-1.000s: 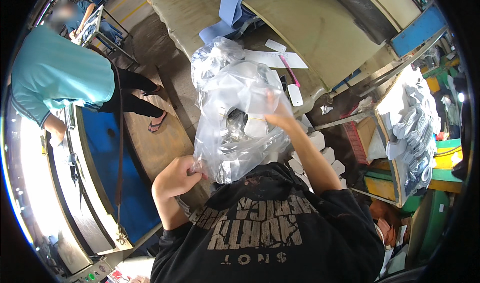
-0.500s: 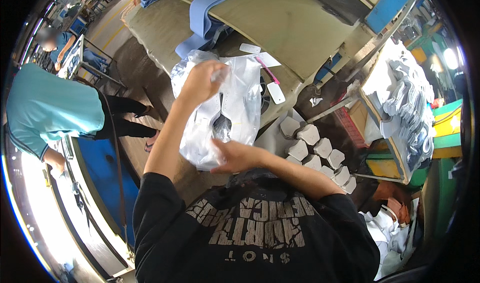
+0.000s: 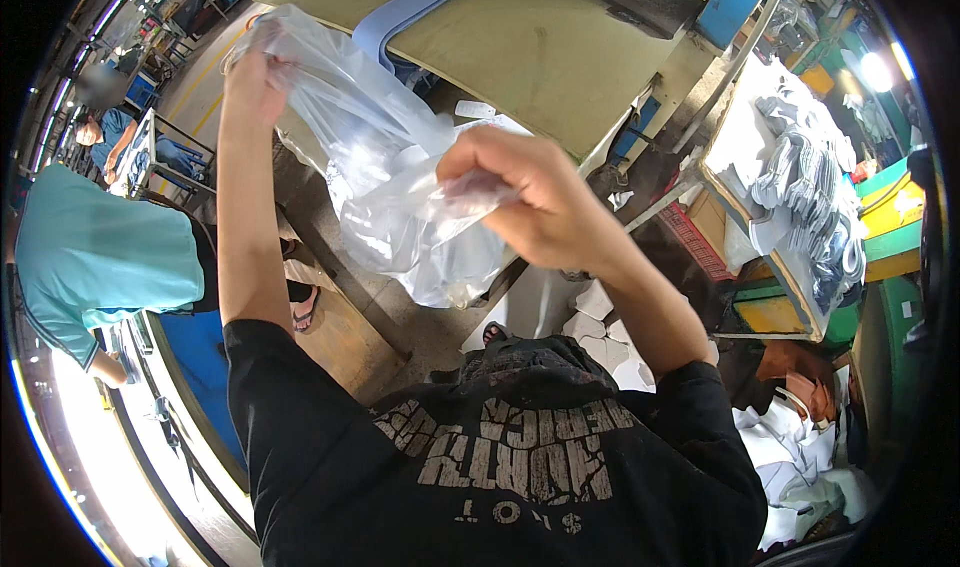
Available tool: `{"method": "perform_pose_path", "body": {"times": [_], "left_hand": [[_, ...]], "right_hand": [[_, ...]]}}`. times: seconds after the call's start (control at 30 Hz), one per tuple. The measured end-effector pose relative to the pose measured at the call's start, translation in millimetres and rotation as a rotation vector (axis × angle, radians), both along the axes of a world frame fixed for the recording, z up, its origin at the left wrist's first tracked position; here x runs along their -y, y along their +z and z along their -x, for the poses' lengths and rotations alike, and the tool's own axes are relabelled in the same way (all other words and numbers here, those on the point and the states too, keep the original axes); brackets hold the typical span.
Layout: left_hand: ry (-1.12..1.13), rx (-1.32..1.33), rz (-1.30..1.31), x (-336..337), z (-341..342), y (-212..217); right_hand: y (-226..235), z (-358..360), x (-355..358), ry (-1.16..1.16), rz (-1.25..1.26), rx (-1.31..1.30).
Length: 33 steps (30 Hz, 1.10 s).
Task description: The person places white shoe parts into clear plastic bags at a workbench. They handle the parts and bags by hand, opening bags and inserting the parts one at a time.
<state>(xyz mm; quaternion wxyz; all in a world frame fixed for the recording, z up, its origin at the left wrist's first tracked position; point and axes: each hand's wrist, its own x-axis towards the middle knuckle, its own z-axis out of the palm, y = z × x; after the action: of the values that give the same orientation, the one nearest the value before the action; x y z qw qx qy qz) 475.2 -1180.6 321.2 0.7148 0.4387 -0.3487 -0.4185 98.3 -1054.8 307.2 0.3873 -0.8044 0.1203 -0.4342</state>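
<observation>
Clear plastic bag (image 3: 395, 182) hangs by the near edge of the worktop (image 3: 545, 62) — left hand (image 3: 260, 79) clamped on its far end, right hand (image 3: 515, 192) pinching its near side. Stretching it out seems the step now — next needs a firm hold from both.

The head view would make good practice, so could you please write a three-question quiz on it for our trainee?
1. What are the person's left hand and right hand both holding?
A) a red crate
B) a clear plastic bag
C) a blue strip

2. True or false: the right hand is higher in the picture than the left hand.

3. What colour is the top worn by the nearest co-worker, on the left side of the picture?

Key: 1. B. 2. False; the left hand is higher. 3. Turquoise.
</observation>
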Motion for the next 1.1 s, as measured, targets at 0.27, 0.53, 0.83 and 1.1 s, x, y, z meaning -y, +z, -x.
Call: {"method": "perform_pose_path", "body": {"times": [0.27,0.53,0.83,1.1], "left_hand": [[0.047,0.203,-0.027,-81.6,3.3,-4.4],[-0.215,0.513,-0.406,-131.1,58.4,-37.0],[0.4,1.445,0.194,-187.6,161.4,-54.6],[-0.368,0.945,-0.162,-106.1,158.5,-167.2]], "right_hand": [[19.8,32.6,26.9,0.171,-0.032,-0.198],[-49.3,1.1,33.7,0.364,-0.265,-0.262],[-221.4,-112.2,86.4,0.142,-0.309,-0.634],[-329.0,-138.3,138.7,-0.204,-0.735,-0.634]]}}
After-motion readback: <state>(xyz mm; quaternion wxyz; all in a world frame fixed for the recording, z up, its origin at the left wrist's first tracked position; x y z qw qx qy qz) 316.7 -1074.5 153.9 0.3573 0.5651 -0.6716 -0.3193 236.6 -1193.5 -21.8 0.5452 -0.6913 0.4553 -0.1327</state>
